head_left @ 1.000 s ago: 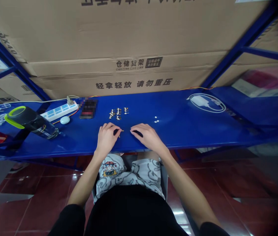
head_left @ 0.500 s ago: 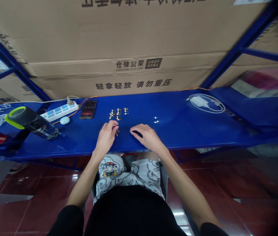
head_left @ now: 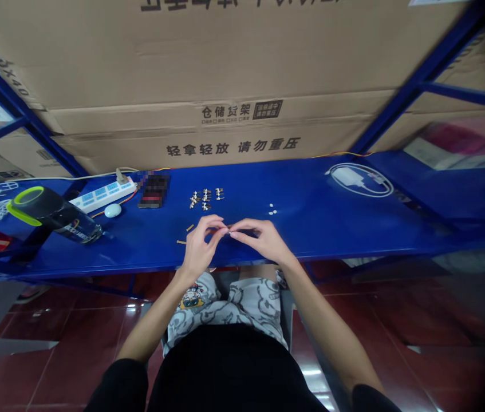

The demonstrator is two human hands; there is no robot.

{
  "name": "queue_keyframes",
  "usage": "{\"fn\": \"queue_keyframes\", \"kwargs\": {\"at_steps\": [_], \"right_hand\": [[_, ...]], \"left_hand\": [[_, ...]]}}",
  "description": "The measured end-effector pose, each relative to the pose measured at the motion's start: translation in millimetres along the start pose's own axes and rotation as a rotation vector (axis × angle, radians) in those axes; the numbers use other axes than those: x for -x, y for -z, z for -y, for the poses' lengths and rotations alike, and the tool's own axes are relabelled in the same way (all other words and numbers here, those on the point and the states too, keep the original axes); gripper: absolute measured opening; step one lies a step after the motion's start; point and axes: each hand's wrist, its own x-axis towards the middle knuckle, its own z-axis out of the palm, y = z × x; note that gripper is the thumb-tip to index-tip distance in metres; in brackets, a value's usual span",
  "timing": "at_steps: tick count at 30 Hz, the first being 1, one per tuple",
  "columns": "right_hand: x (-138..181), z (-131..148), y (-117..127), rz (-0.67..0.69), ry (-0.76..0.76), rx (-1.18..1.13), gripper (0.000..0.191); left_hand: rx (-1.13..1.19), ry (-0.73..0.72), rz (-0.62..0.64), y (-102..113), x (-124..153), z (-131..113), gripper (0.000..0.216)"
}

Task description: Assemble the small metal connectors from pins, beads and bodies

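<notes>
My left hand (head_left: 199, 243) and my right hand (head_left: 263, 237) meet above the front part of the blue shelf, fingertips pinched close together. A tiny light piece (head_left: 228, 232) shows between the fingertips, too small to name. Beside my left hand lie two thin brass-coloured strips, one strip (head_left: 189, 228) slanted and another strip (head_left: 181, 242) nearly level, partly behind the hand. Farther back, several small white-and-gold parts (head_left: 206, 196) stand in short columns. Beyond my right hand rest several small white bits (head_left: 272, 213).
On the left are a dark bottle (head_left: 59, 212) with a lime-green lid loop, a power strip (head_left: 107, 194), a pale rounded object (head_left: 113, 210) and a blurred dark object (head_left: 154, 190). A white charger with cable (head_left: 354, 178) lies at the right. Cardboard (head_left: 233, 68) stands behind.
My left hand has moved right, away from the brass-coloured strips, and its fingertips now meet those of my right hand. My right hand has stayed nearly in place.
</notes>
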Motion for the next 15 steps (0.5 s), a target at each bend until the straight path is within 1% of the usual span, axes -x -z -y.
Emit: {"fn": "queue_keyframes", "kwargs": {"at_steps": [3,6,15], "right_hand": [[-0.3,-0.2,-0.1,0.019,-0.023,-0.033,0.021],[-0.7,-0.5,0.2,0.038,-0.037,-0.069,0.021],[-2.4,-10.9,0.8,-0.018,-0.084,-0.122,0.026]], "left_hand": [[0.048,0.047,0.004,0.6,-0.1,1.6,0.023],[0.071,0.049,0.005,1.5,-1.5,1.2,0.021],[0.102,0.049,0.07,2.4,-3.8,-2.2,0.023]]}}
